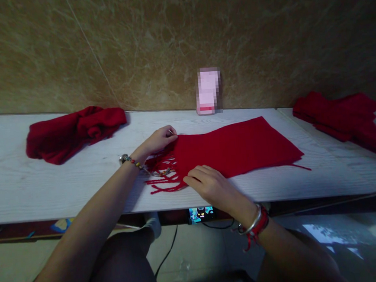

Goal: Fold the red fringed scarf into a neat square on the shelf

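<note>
- While my left hand [163,138] pinches the red scarf [234,150] at its fringed end, my right hand [209,187] rests on the near edge; I cannot tell whether it grips.
- The scarf lies flat on the worktop [48,191] before me.
- I judge I'm straightening it; the next move calls for keeping both corners even.
- No lettering is legible; the pink object [208,91] is pixelated.

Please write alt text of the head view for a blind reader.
A person's left hand and right hand touch a red cloth near its fringed end, on a white table. A red bundle lies at left and a second bundle at right; a pixelated pink object is by the brown wall.
</note>
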{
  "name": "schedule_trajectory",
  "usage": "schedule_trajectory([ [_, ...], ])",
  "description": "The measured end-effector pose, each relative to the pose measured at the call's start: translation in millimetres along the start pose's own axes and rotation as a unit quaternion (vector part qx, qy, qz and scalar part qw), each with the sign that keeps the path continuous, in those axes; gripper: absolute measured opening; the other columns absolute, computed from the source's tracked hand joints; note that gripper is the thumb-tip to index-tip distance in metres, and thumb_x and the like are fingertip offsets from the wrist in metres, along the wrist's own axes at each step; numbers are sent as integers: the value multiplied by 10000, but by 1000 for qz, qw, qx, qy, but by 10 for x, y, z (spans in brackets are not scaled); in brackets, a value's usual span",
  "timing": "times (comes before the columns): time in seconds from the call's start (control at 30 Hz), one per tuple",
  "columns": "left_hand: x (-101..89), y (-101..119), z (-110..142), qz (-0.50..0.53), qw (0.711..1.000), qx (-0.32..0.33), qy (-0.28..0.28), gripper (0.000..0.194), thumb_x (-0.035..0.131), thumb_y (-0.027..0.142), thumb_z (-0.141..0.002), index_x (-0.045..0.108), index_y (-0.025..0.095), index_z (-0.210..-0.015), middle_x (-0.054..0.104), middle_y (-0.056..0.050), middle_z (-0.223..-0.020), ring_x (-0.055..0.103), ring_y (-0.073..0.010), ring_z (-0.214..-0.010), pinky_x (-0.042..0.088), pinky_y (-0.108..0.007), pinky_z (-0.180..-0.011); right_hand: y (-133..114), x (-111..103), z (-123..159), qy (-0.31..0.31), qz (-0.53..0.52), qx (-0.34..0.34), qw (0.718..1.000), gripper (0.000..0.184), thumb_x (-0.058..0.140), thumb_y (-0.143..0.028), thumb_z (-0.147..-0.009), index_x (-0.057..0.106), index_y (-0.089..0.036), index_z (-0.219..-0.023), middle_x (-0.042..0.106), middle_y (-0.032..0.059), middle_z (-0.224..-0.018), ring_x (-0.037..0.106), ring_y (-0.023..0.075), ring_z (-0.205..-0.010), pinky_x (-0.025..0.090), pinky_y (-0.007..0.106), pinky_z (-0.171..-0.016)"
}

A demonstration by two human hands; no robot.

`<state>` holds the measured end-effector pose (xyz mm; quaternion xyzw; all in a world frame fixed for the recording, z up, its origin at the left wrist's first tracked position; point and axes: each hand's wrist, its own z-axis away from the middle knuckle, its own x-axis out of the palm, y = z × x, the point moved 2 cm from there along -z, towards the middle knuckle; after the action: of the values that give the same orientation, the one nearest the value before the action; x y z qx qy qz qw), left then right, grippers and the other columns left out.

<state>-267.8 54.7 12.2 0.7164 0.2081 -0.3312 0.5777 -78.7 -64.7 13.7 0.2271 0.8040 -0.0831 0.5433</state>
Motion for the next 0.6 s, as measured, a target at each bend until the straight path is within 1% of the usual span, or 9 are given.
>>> schedule_trajectory([
  [0.07,18,11,9,-21,1000,-6,10,250,489,326,-767,542,157,-944,620,2,-674,553,-141,-612,437,-249,-604,-5,-1,27,0,-5,-2,1000,145,508,-71,-866,635,-140,-854,648,55,-827,536,164,-751,410,288,-683],
  [0.17,28,35,21,-101,995,-1,20,272,500,292,-761,558,159,-992,653,-14,-709,585,-155,-649,437,-249,-630,-21,-5,29,-9,-9,-2,1000,133,522,-69,-859,634,-140,-860,651,49,-834,544,163,-757,411,283,-678],
  [0.27,21,41,15,-147,989,4,5,226,500,296,-760,595,160,-912,683,-46,-775,607,-165,-690,442,-250,-647,-47,-11,-8,-13,-7,2,1000,133,520,-81,-866,634,-144,-840,646,42,-799,544,159,-742,399,283,-659],
  [0.37,4,19,3,-149,989,-4,-15,204,506,328,-748,614,169,-817,686,-41,-752,612,-169,-686,448,-253,-647,-71,-4,-48,-8,2,-4,1000,159,512,-83,-870,638,-154,-803,639,33,-745,538,152,-704,382,280,-629],
  [0.47,-19,-1,7,-87,996,-13,-12,213,540,344,-719,619,176,-824,668,-8,-698,603,-157,-653,449,-251,-635,-59,0,-65,17,9,7,1000,181,505,-83,-870,643,-161,-783,640,30,-722,541,150,-685,376,280,-615],
  [0.53,-46,5,9,1,999,-33,-15,238,575,343,-702,617,172,-861,639,13,-650,581,-142,-600,441,-243,-593,-17,-23,-63,50,1,30,998,185,502,-94,-871,646,-161,-775,644,32,-716,548,151,-671,386,282,-607],
  [0.6,-92,53,-16,117,991,-62,-29,247,613,316,-687,616,173,-888,607,31,-610,555,-124,-553,428,-233,-551,60,-87,-53,104,-27,71,992,187,490,-107,-874,656,-153,-800,658,42,-730,569,153,-680,420,282,-628],
])
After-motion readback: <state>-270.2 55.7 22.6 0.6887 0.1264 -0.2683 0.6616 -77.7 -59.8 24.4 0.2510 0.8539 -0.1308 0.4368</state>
